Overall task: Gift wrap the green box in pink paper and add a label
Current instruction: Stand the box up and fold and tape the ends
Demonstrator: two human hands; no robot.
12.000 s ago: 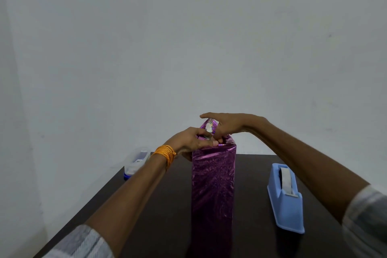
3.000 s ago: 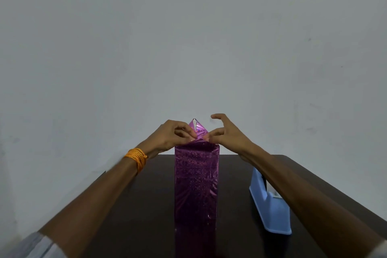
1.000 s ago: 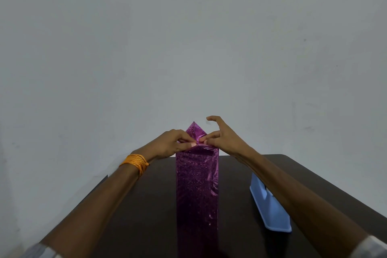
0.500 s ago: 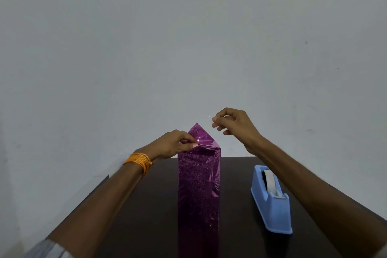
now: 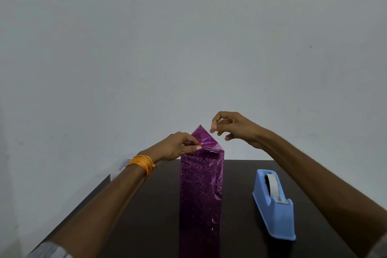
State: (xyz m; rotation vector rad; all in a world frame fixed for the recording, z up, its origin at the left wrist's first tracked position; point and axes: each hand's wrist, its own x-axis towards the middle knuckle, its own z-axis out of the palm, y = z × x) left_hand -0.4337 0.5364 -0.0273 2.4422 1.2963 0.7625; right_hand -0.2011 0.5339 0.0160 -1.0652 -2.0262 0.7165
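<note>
Box in pink paper stands upright on the worktop, long axis vertical. The left hand pinches the folded paper at the top left edge. The right hand hovers just up-right of the raised flap, nearer its tip. Its fingers are curled, and I cannot tell if they hold anything.

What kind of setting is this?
Likely a plain indoor room used as a wrapping spot: dark table against a bare white wall, holding a pink-wrapped box and a blue tape dispenser.
</note>
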